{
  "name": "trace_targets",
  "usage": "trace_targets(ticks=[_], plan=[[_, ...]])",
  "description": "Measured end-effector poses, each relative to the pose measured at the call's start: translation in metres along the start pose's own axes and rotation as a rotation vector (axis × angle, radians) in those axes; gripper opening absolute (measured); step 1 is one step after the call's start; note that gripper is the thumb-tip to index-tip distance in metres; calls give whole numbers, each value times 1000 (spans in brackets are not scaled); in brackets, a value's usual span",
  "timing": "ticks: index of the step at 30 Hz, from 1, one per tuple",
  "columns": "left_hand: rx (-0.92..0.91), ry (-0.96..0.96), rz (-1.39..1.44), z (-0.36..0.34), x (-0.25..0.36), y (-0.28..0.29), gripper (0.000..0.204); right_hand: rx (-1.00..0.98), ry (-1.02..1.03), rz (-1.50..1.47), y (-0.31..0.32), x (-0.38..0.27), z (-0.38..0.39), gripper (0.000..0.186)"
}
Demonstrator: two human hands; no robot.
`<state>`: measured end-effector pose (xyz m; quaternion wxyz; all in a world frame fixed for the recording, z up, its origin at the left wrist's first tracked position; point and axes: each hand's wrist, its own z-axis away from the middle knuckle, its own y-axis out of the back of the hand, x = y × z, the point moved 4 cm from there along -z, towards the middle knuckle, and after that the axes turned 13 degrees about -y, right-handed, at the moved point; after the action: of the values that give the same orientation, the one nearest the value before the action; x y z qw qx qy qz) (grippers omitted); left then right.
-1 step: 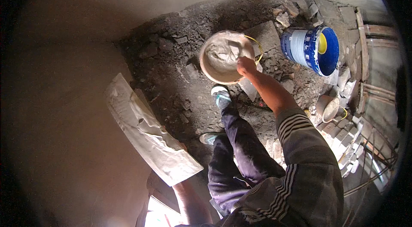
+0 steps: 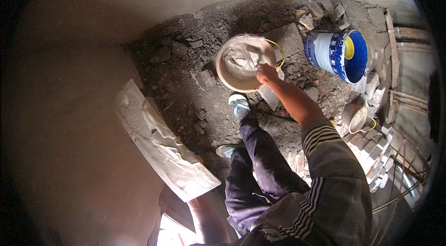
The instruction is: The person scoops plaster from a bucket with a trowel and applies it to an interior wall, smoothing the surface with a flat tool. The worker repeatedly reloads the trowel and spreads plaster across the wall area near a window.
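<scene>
We've got our right hand [image 2: 267, 74] curled at the bucket [image 2: 220, 73], can't tell on what. Our left hand [image 2: 197, 203], under the paste-smeared board [image 2: 200, 184]: grip hidden, can't tell.

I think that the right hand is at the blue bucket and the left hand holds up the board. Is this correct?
In the head view, the right hand is at the tub, not the blue bucket. The part about the board is right.
</scene>
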<state>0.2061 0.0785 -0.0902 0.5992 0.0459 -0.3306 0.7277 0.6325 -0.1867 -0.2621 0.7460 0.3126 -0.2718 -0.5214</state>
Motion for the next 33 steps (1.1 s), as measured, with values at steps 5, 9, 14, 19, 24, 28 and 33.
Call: trace_targets(ticks=[5, 9, 14, 19, 24, 28, 33], plan=[[11, 30, -18, -11, -10, 13, 53, 25, 48, -92, -37, 21, -16, 26], [-7, 30, -44, -23, -20, 12, 54, 21, -15, -356, -34, 17, -14, 39], [-46, 58, -74, -46, -34, 2, 56, 48, -54, -575, -57, 24, -12, 40], [-102, 75, -91, -74, -54, -12, 57, -32, -48, -1003, -30, 21, 23, 34], [-174, 107, -90, -106, -81, -26, 59, -146, -196, -1284, -43, 25, 53, 36], [-250, 128, -63, -136, -112, -38, 60, -342, -257, -1468, -44, 31, 88, 41], [-398, 191, 10, -173, -176, -59, 61, -314, -295, -1337, 15, 42, 160, 42]])
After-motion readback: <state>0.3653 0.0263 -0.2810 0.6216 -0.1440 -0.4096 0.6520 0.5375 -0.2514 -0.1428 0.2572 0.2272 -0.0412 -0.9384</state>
